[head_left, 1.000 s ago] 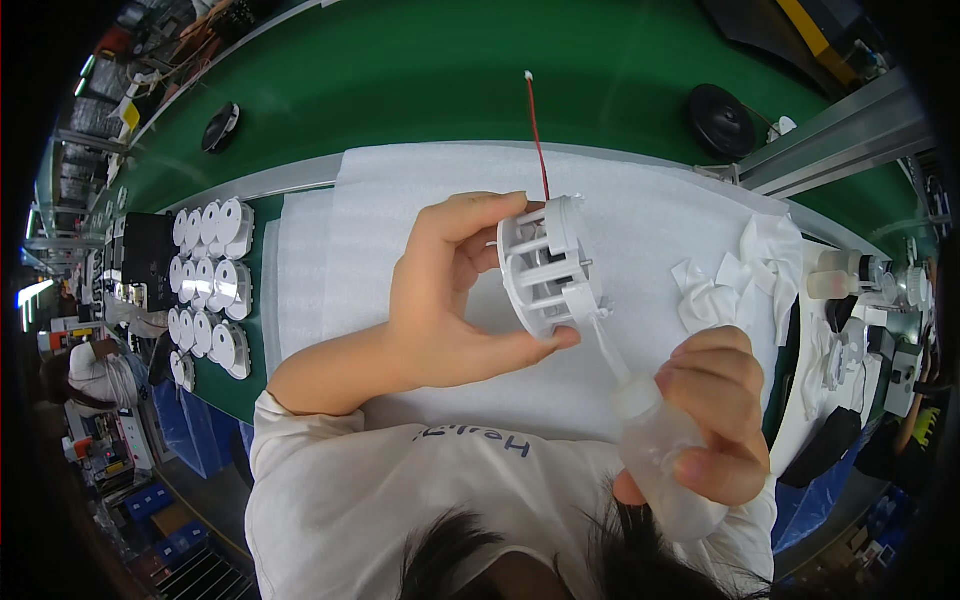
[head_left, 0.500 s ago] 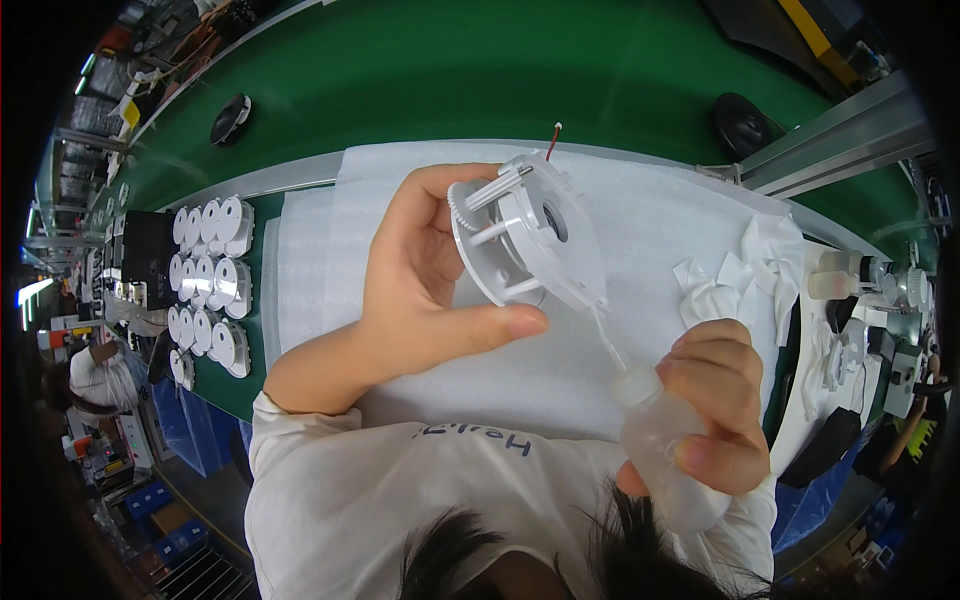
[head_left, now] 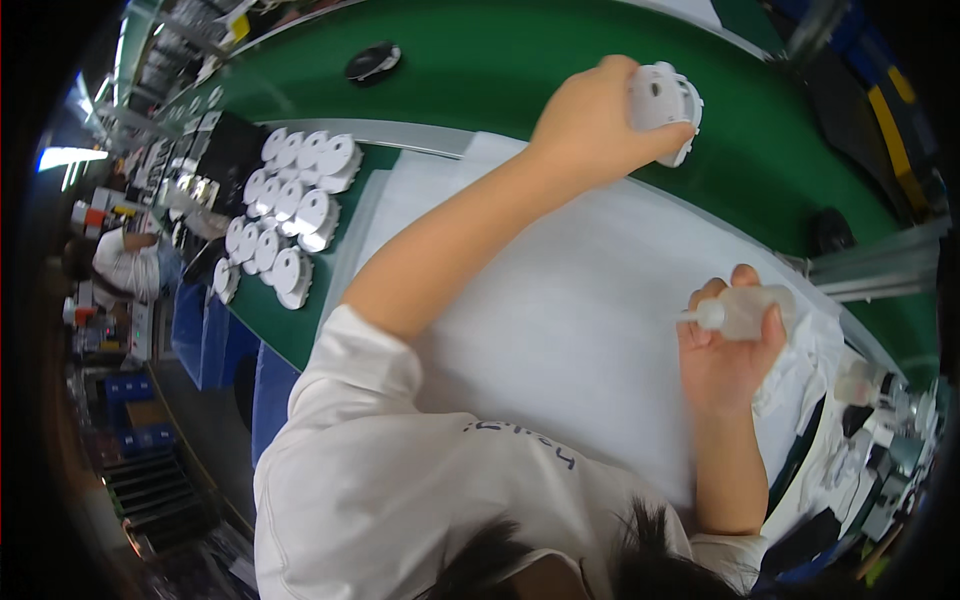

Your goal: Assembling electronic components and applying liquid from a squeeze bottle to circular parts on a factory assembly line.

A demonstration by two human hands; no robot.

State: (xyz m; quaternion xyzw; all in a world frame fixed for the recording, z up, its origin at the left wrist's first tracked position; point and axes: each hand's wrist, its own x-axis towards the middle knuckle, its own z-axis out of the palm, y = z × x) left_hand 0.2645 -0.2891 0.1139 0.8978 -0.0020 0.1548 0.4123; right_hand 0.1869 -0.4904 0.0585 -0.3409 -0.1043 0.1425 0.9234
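Stretched out over the green belt, my left hand (head_left: 597,122) grips a round white plastic gear housing (head_left: 664,103), fingers behind it and thumb along its near side. The housing's flat face shows; its gear and posts are hidden from this side. My right hand (head_left: 725,360) holds a translucent squeeze bottle (head_left: 755,310) lying sideways across the fingers, its thin nozzle pointing left. The bottle is above the right part of the white foam sheet (head_left: 540,320), well apart from the housing.
Several white housings (head_left: 290,200) stand in rows on the left. Round black parts (head_left: 373,63) sit on the green belt (head_left: 480,60). White cloths (head_left: 800,370) and small bottles (head_left: 860,385) lie at the right. A metal frame bar (head_left: 885,265) crosses there. Another person (head_left: 125,262) is far left.
My left hand has carried the housing forward and right, from over the foam sheet to over the belt. My right hand has moved forward, and the bottle has tipped sideways, its nozzle away from the housing.
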